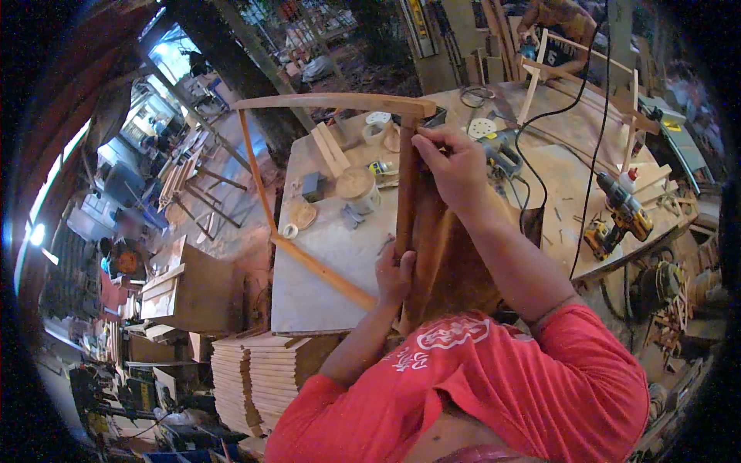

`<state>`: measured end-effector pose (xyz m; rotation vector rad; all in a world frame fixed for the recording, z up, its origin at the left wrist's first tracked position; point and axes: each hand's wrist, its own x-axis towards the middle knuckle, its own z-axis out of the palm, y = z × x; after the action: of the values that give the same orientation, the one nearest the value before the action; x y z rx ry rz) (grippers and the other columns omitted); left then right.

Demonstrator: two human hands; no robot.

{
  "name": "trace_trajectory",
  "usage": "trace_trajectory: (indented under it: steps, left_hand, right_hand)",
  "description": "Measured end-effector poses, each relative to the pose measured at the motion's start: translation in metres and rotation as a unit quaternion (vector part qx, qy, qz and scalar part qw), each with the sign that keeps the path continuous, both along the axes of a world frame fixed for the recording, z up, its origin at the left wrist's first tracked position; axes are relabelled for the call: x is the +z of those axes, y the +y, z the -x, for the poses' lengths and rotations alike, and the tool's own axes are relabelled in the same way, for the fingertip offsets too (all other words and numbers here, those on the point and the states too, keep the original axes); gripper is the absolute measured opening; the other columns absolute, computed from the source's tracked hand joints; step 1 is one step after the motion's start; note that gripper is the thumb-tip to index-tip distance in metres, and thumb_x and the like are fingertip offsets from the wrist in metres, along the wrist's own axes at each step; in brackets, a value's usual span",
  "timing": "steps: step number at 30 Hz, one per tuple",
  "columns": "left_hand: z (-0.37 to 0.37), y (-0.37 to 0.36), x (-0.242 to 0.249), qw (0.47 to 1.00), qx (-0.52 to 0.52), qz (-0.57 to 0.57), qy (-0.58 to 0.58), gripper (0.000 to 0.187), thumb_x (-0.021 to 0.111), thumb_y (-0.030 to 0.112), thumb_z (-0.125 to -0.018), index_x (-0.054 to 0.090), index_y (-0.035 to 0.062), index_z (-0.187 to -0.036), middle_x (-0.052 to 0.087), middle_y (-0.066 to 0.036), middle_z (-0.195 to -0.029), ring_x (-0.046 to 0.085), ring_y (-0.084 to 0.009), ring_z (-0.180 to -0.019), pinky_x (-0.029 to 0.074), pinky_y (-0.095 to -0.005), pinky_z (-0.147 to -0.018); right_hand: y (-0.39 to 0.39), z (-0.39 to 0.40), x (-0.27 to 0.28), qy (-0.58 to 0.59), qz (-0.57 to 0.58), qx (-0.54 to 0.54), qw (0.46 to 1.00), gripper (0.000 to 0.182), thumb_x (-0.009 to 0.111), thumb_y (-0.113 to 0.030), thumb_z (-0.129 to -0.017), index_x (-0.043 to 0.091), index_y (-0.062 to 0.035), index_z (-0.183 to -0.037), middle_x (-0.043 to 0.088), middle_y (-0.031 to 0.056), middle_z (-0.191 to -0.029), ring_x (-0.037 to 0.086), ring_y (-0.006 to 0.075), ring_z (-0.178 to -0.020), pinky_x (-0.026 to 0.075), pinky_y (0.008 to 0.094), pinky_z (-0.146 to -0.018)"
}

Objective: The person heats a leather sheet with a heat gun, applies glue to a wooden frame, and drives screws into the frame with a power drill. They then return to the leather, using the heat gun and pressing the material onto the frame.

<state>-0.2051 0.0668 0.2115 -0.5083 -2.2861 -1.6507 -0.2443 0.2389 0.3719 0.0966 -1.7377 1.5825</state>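
A curved wooden frame (332, 100) stands tilted over the worktable in front of my red shirt. My left hand (396, 274) is wrapped round the lower part of its near upright (407, 185). At the top corner of that upright, my right hand (454, 166) has its thumb and fingers pinched together against the wood; anything small between them is hidden. A thin far leg (255, 170) and a lower rail (324, 270) complete the frame's outline on the left. Behind the upright, a brown panel or cloth-like surface (455, 258) shows below my right forearm.
The worktable (309, 309) carries a round tub (356, 185), sanding discs (482, 127), a cordless drill (624, 204) and loose wood strips (330, 150). Black cables (590, 154) hang at the right. Another person (559, 38) works at the back right. Stacked slats (255, 378) stand lower left.
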Motion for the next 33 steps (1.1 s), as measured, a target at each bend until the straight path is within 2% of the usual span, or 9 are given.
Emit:
trace_trajectory:
  steps: [10, 12, 16, 18, 23, 25, 28, 31, 33]
  left_hand:
    - [0.005, -0.001, -0.006, 1.000, -0.015, 0.012, 0.001, 0.019, 0.058, 0.019, -0.084, 0.056, 0.0003, -0.088, 0.059, -0.016, -0.073, 0.057, -0.0297, -0.067, 0.044, -0.0378, -0.063]
    - [0.002, -0.001, 0.000, 1.000, -0.013, 0.017, -0.001, 0.019, 0.058, 0.019, -0.084, 0.056, 0.0004, -0.088, 0.058, -0.017, -0.073, 0.057, -0.0309, -0.068, 0.044, -0.0383, -0.063]
    - [-0.003, 0.000, 0.009, 0.999, -0.032, 0.014, -0.013, 0.018, 0.057, 0.018, -0.085, 0.054, 0.0006, -0.090, 0.058, -0.018, -0.075, 0.057, -0.0339, -0.069, 0.044, -0.0397, -0.063]
    - [-0.003, 0.000, 0.006, 0.999, -0.041, -0.002, -0.027, 0.018, 0.057, 0.017, -0.085, 0.053, 0.0006, -0.092, 0.058, -0.019, -0.075, 0.057, -0.0354, -0.069, 0.043, -0.0403, -0.062]
    - [0.004, -0.001, -0.008, 0.996, -0.022, 0.040, 0.074, 0.022, 0.058, 0.019, -0.085, 0.051, 0.0004, -0.093, 0.058, -0.019, -0.073, 0.056, -0.0385, -0.069, 0.042, -0.0432, -0.060]
    - [0.000, 0.001, -0.002, 0.998, -0.014, 0.036, 0.055, 0.022, 0.058, 0.021, -0.086, 0.051, 0.0010, -0.093, 0.058, -0.019, -0.072, 0.056, -0.0382, -0.068, 0.042, -0.0434, -0.059]
    - [0.002, 0.003, -0.008, 0.996, 0.013, 0.069, 0.050, 0.023, 0.058, 0.024, -0.086, 0.052, 0.0022, -0.092, 0.058, -0.017, -0.071, 0.057, -0.0365, -0.067, 0.042, -0.0430, -0.058]
    - [0.001, 0.006, -0.002, 0.997, 0.023, 0.071, 0.012, 0.023, 0.058, 0.026, -0.087, 0.053, 0.0033, -0.091, 0.059, -0.016, -0.071, 0.058, -0.0334, -0.066, 0.043, -0.0415, -0.059]
    - [-0.003, 0.007, 0.001, 0.998, 0.010, 0.038, -0.038, 0.024, 0.058, 0.027, -0.087, 0.054, 0.0037, -0.091, 0.059, -0.015, -0.071, 0.058, -0.0316, -0.066, 0.043, -0.0406, -0.059]
  right_hand:
    - [0.009, 0.007, 0.005, -0.037, -0.055, 0.019, 0.998, 0.017, 0.057, -0.015, -0.085, 0.059, 0.0011, -0.082, 0.062, 0.0144, -0.073, 0.060, 0.0253, -0.068, 0.046, 0.0345, -0.062]
    - [0.008, 0.007, 0.005, -0.027, -0.042, 0.075, 0.996, 0.016, 0.051, -0.017, -0.092, 0.055, -0.0019, -0.087, 0.050, -0.0024, -0.066, 0.046, 0.0044, -0.057, 0.043, 0.0218, -0.049]
    - [0.007, 0.004, 0.004, -0.022, -0.010, 0.111, 0.993, 0.015, 0.051, -0.017, -0.092, 0.054, -0.0031, -0.089, 0.049, -0.0033, -0.068, 0.046, 0.0041, -0.059, 0.042, 0.0207, -0.052]
    - [0.011, 0.003, 0.002, -0.055, -0.058, 0.075, 0.994, 0.015, 0.050, -0.018, -0.092, 0.054, -0.0036, -0.089, 0.049, -0.0036, -0.070, 0.046, 0.0037, -0.062, 0.042, 0.0197, -0.054]
    - [0.008, -0.007, 0.006, -0.031, -0.059, 0.076, 0.995, 0.012, 0.052, -0.015, -0.091, 0.054, -0.0036, -0.088, 0.049, -0.0038, -0.070, 0.046, 0.0039, -0.063, 0.042, 0.0197, -0.055]
    - [0.007, -0.007, 0.002, -0.007, -0.052, 0.078, 0.996, 0.011, 0.055, -0.014, -0.090, 0.053, -0.0031, -0.088, 0.049, -0.0038, -0.070, 0.047, 0.0040, -0.063, 0.043, 0.0203, -0.055]
    - [0.009, 0.000, -0.007, 0.054, 0.004, -0.011, 0.998, 0.014, 0.060, -0.010, -0.086, 0.054, -0.0010, -0.094, 0.054, -0.0017, -0.075, 0.051, 0.0044, -0.068, 0.044, 0.0205, -0.055]
    - [0.010, -0.005, -0.004, 0.044, -0.040, -0.009, 0.998, 0.020, 0.065, -0.010, -0.083, 0.057, 0.0005, -0.098, 0.059, 0.0005, -0.077, 0.054, 0.0047, -0.065, 0.044, 0.0200, -0.052]
    - [0.011, -0.015, 0.006, -0.061, -0.019, 0.014, 0.998, 0.020, 0.067, -0.013, -0.082, 0.060, 0.0004, -0.095, 0.061, 0.0015, -0.073, 0.054, 0.0050, -0.056, 0.042, 0.0197, -0.047]
